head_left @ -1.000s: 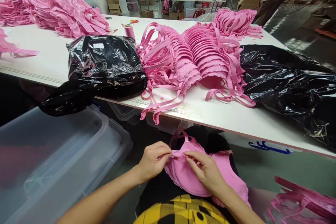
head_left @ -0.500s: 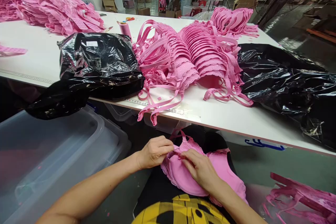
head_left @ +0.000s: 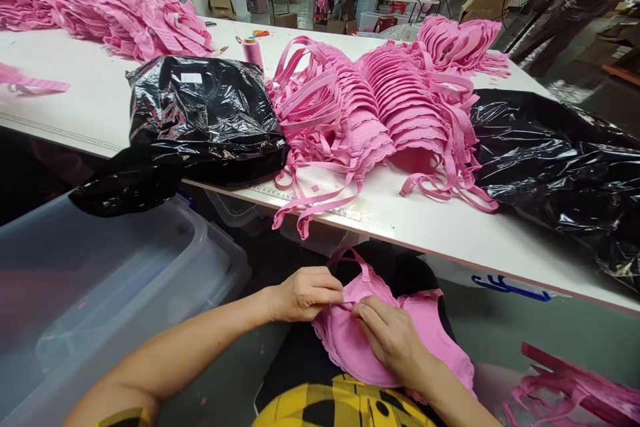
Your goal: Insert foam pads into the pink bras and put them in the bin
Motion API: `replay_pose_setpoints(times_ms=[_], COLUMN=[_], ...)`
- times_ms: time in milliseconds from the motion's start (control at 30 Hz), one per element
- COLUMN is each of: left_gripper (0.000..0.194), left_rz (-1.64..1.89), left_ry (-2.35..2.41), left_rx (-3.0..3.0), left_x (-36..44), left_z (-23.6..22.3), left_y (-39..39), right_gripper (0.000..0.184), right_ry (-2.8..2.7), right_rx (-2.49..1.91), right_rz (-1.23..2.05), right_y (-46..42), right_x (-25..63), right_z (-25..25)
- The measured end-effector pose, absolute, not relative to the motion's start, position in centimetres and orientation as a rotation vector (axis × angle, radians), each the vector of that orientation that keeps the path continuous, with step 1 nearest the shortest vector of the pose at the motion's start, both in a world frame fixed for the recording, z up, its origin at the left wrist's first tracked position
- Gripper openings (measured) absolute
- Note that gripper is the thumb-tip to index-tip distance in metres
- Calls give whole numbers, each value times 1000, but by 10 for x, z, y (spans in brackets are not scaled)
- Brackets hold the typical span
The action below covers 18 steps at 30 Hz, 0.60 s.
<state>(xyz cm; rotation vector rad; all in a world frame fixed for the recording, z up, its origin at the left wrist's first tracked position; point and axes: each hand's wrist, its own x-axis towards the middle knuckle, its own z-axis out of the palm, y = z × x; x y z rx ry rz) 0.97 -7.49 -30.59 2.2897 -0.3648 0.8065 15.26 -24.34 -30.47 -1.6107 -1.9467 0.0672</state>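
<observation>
A pink bra [head_left: 425,327] with lace edging lies across my lap, below the table's front edge. My left hand [head_left: 307,293] is closed in a pinch at the bra's upper left edge, near the strap. Close beside it, my right hand [head_left: 387,333] is closed with its fingertips pinching the fabric at the top of the left cup. Between the two sets of fingertips a narrow bit of pink material shows. Whether a small tool is in the fingers cannot be made out.
On the white table [head_left: 430,227] are rows of stacked pink bras [head_left: 365,100], a black plastic bag [head_left: 200,113] and another black bag [head_left: 560,160]. A thread spool [head_left: 253,53] stands behind. Clear plastic bins [head_left: 200,240] are at lower left, pink straps [head_left: 570,380] at lower right.
The view has shifted slightly, so the table's things sit further right. My right hand's fingers have drawn closer together on the fabric. Both hands stay at the bra.
</observation>
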Motion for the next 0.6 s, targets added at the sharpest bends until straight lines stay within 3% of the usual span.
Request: replay_pose_setpoints(times_ms=[300,533,600], left_gripper=[25,16,16], left_rz=[288,317,325], left_ry=[-580,-280,-305], left_rx=[2273,2068,2118], left_x=[13,6,3], left_z=[-299,-308,-308], left_y=[-69,-84,-83], right_gripper=[27,9,11], right_ry=[-2043,-1531,-1512], right_rx=[-1475,-1831,-1925], right_rz=[192,621,754], right_y=[-240,-244,-242], right_x=[145,166,170], right_z=[-301,-290,-287])
